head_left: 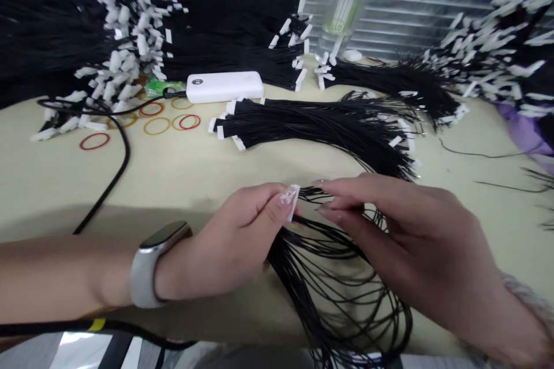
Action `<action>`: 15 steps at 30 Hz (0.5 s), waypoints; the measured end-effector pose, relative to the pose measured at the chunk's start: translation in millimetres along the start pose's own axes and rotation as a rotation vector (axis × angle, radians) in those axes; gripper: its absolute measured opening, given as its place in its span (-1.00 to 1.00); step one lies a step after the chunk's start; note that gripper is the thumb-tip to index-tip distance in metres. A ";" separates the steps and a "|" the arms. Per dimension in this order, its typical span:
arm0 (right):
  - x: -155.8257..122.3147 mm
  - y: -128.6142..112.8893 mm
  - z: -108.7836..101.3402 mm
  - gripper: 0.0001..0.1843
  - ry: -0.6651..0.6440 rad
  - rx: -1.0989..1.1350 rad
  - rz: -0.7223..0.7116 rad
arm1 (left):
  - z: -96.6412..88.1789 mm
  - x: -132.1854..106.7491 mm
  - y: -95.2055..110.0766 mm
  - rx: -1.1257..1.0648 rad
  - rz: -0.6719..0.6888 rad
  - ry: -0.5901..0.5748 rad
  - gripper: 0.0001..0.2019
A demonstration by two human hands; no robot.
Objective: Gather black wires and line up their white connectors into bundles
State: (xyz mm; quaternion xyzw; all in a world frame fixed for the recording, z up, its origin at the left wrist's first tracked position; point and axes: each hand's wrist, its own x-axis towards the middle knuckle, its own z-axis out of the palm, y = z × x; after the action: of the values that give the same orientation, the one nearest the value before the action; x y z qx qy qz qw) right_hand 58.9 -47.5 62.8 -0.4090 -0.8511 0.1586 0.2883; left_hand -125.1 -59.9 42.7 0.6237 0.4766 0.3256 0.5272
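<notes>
- Both hands are meeting low over the worktop, working a loose bunch of black wires.
- Left hand is pinching a small white connector between thumb and fingers, closed on it; a grey smartwatch is sitting on that wrist.
- Right hand is reaching in from the right, its fingers closing lightly on the wires just beside the connector.
- Those wires are fanning out below the hands and looping toward the near edge of the worktop.
- Behind the hands, a tidy bundle of black wires with white ends is lying across the worktop.
- Further back, a white power bank is resting near several coloured rubber bands.
- Large heaps of wires are piling up at the far left and far right, and a clear bottle is standing by the window blinds.
</notes>
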 end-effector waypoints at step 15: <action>-4.6 -8.4 13.4 -0.88 0.135 -0.089 0.094 | 1.0 0.9 2.5 0.102 0.069 -0.022 -0.71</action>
State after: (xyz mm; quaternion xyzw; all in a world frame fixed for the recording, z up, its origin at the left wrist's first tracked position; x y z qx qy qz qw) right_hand 47.8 -56.7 54.9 -0.4707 -0.8158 0.1064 0.3187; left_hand -123.3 -59.4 44.8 0.6694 0.4650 0.3121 0.4882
